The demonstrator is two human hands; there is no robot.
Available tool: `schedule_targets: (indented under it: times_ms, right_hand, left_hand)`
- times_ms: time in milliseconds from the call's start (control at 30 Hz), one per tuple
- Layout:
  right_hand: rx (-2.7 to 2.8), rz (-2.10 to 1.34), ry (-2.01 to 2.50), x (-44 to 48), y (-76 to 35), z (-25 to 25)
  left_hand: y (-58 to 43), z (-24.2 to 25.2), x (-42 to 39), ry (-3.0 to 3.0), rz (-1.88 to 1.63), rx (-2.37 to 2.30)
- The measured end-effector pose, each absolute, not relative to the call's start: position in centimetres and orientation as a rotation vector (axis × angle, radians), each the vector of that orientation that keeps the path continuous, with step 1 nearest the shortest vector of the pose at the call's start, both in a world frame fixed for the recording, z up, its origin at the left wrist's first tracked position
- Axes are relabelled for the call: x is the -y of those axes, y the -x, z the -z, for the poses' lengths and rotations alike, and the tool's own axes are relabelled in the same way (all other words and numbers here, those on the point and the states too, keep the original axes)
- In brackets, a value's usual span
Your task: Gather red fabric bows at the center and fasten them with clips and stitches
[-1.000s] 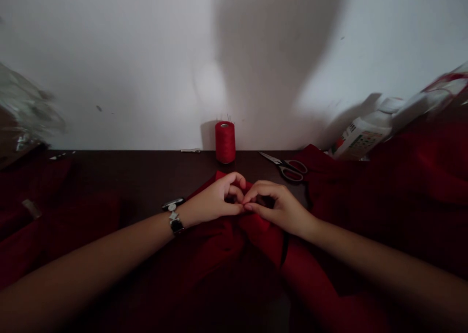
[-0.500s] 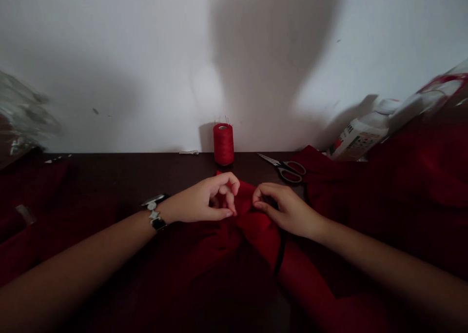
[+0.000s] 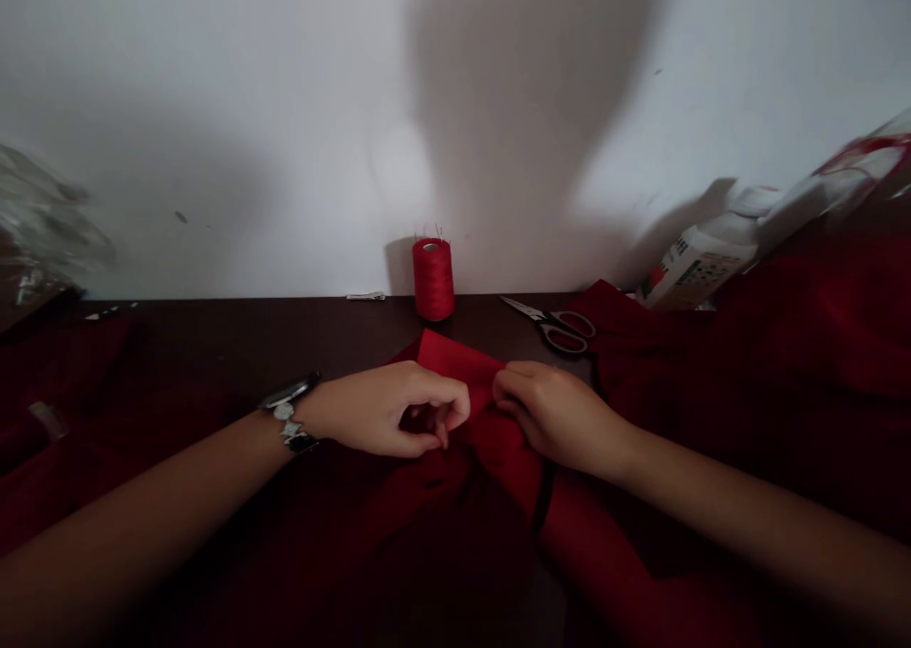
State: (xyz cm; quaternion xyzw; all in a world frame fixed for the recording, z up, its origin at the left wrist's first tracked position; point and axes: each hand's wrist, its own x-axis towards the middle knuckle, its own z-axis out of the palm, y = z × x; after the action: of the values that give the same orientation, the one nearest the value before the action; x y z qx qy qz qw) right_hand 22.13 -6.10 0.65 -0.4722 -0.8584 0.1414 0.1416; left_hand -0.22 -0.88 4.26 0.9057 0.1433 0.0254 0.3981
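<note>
Red fabric (image 3: 455, 354) lies bunched on the dark table, with one corner pointing toward the wall. Over its left part, my left hand (image 3: 399, 406) is closed, the fingers curled and the thumb drawn in toward the fingertips. My right hand (image 3: 559, 416) is in a pinch at the fabric's right side, close to the left fingertips. Whatever either pinch holds is too small or too dark to make out. A dark strip (image 3: 545, 496) crosses the red cloth below my right hand. My left wrist carries a watch and a bracelet (image 3: 288, 420).
Behind the hands, a red thread spool (image 3: 434, 283) stands by the wall with pins or needles in its top. A silver clip (image 3: 365, 296) lies left of it, scissors (image 3: 555, 325) right. A white bottle (image 3: 701, 259) leans at right. Dark red cloth (image 3: 769, 382) is heaped there.
My left hand has dropped slightly and turned, its fingers curling more over the fabric. My right fingers have closed tighter and bent down. More of the fabric's far corner shows.
</note>
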Motion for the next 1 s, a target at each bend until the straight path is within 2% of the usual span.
schedule_targets:
  times_ms: [167, 300, 467, 633, 900, 1000]
  right_hand:
    - [2.431, -0.43, 1.376, 6.2, -22.1, -0.9]
    - [2.237, -0.703, 1.181, 5.6, -22.3, -2.2]
    - [2.097, -1.046, 0.881, 5.5, -22.1, -3.3]
    - [2.021, -1.246, 0.85, 5.7, -21.6, -2.4]
    - [1.809, -1.255, 0.979, 5.9, -21.2, -1.0]
    - [1.852, -1.116, 1.008, 6.1, -21.2, -0.8]
  left_hand:
    - [0.3, -4.3, 0.8, -2.23, -0.019, -0.34]
    - [0.2, -4.3, 0.8, -2.065, -0.159, -0.486]
    - [-0.3, -4.2, 1.3, -1.59, -0.411, -0.638]
    - [-1.0, -3.8, 1.7, -1.342, -0.441, -0.705]
    - [-2.4, -4.0, 4.4, -1.677, -0.683, -0.883]
    - [-2.7, -3.0, 5.5, -1.872, -0.648, -0.945]
